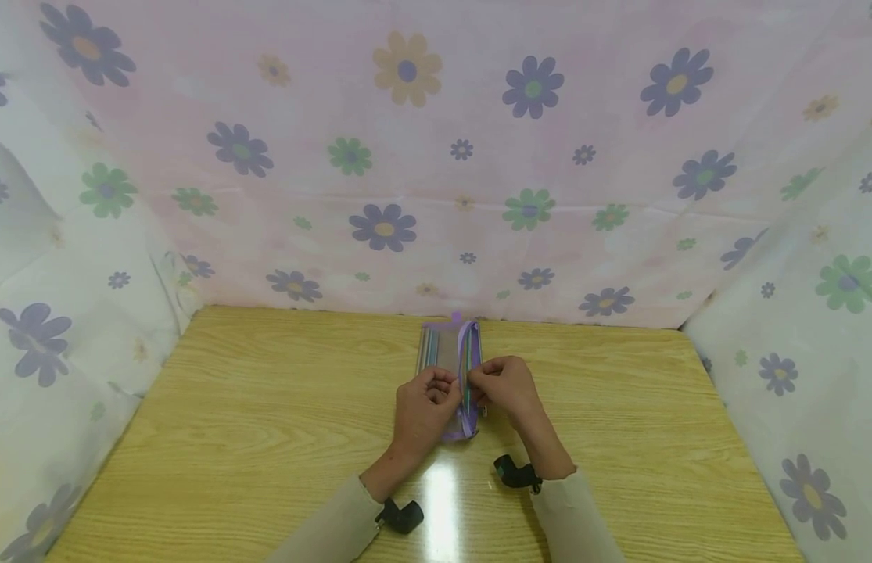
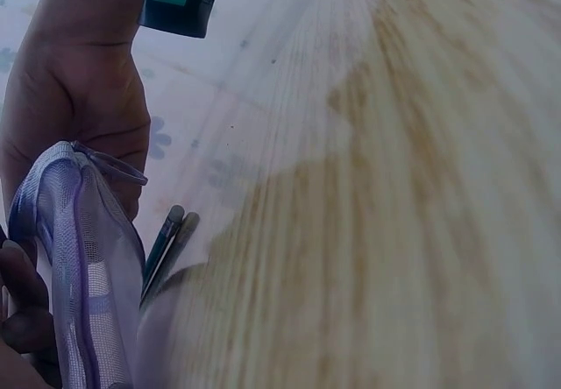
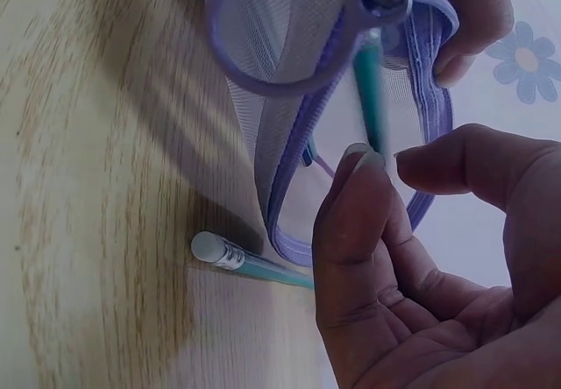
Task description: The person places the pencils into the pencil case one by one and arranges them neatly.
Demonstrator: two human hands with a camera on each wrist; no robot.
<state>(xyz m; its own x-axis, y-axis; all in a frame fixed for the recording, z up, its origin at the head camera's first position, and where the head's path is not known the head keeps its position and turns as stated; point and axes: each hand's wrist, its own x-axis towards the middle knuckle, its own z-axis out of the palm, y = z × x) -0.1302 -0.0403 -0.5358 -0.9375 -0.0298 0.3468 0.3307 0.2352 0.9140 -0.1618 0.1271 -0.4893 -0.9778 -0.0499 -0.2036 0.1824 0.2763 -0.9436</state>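
A purple-trimmed mesh pencil pouch (image 1: 446,349) lies on the table with its zipped mouth spread. My left hand (image 1: 423,407) pinches the left rim of that mouth, and its fingers (image 3: 478,21) show at the rim in the right wrist view. At the opening, my right hand (image 1: 507,385) has thumb and forefinger around the end of a green pencil (image 3: 369,91), which looks blurred and slants inside the pouch. A round purple zipper ring (image 3: 280,87) hangs in front of the mouth. In the left wrist view the pouch side (image 2: 114,258) partly hides both hands.
Beside the pouch lies a teal pencil with a white eraser (image 3: 209,247); the left wrist view shows two pencil ends (image 2: 166,240) there. The wood-grain table (image 1: 267,407) meets flowered cloth (image 1: 436,266) at the back and sides. Black cameras (image 1: 400,517) sit on both wrists.
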